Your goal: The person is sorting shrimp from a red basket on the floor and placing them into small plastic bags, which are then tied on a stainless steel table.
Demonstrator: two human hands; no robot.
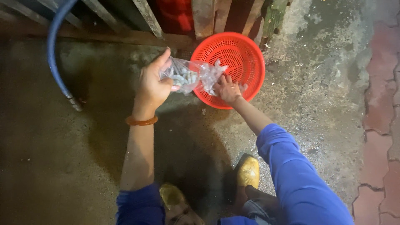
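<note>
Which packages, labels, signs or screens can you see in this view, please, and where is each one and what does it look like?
Clear plastic bag: the only package, held between the left hand and right hand over the rim of the red perforated basket; crumpled, transparent, with small pale grey-blue pieces inside.
Labels, signs, screens: none in view.

Wet concrete floor (62, 166), dark & stained, lighter grey on the right. Blue hose (52, 50) curves down far left, metal end resting on the floor. Wooden fence slats (146, 16) run along the far edge w/ sth red (175, 12) behind them. Red brick paving (381, 125) on the right edge. Two yellow boots (248, 171) near, bottom centre.
</note>
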